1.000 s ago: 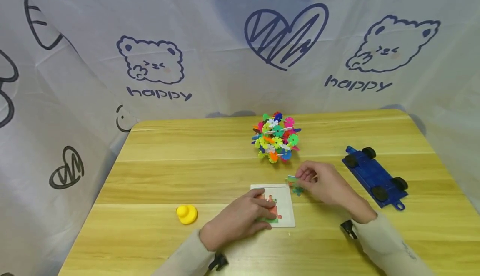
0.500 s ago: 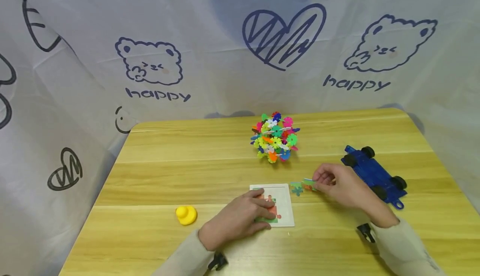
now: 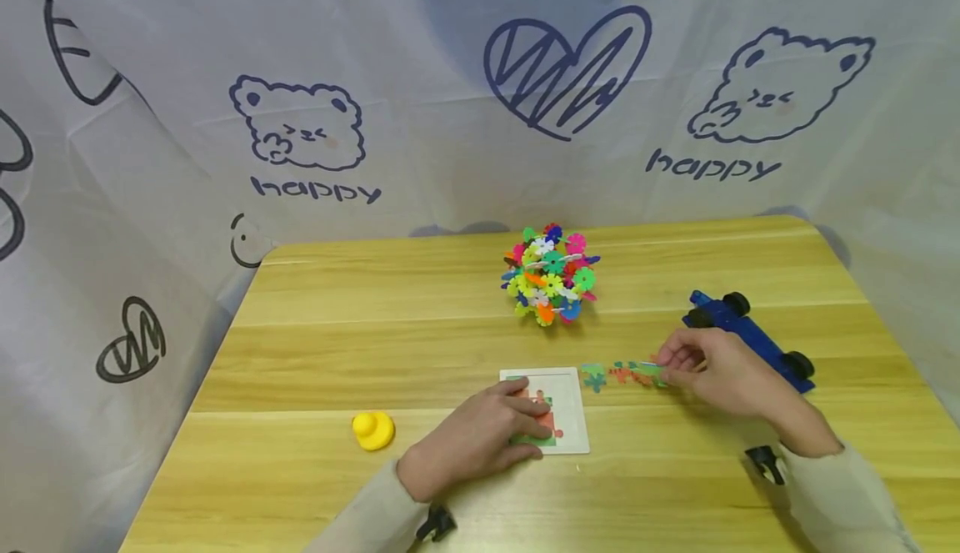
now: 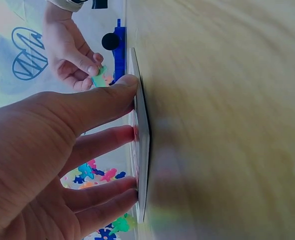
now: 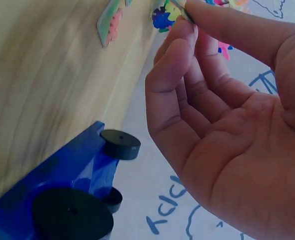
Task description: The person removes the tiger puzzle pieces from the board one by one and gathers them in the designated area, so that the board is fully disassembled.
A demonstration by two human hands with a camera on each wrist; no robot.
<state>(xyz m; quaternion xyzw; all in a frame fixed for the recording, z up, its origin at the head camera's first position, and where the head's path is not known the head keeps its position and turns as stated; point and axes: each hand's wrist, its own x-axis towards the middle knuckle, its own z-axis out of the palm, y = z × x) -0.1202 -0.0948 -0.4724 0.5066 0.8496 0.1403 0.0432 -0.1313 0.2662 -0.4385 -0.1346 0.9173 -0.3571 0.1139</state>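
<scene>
Puzzle piece (image 4: 98,79) in right hand (image 3: 720,372)

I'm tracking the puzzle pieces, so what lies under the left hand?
Under the left hand is the white puzzle board, with red and green pieces showing around the fingers. What the hand covers cannot be seen.

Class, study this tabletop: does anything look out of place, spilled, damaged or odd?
The blue toy vehicle near the right hand looks odd: it lies upside down, its black wheels raised instead of resting on the table. I see no clear spill or damage; loose puzzle pieces beside the white board seem part of the work.
</scene>
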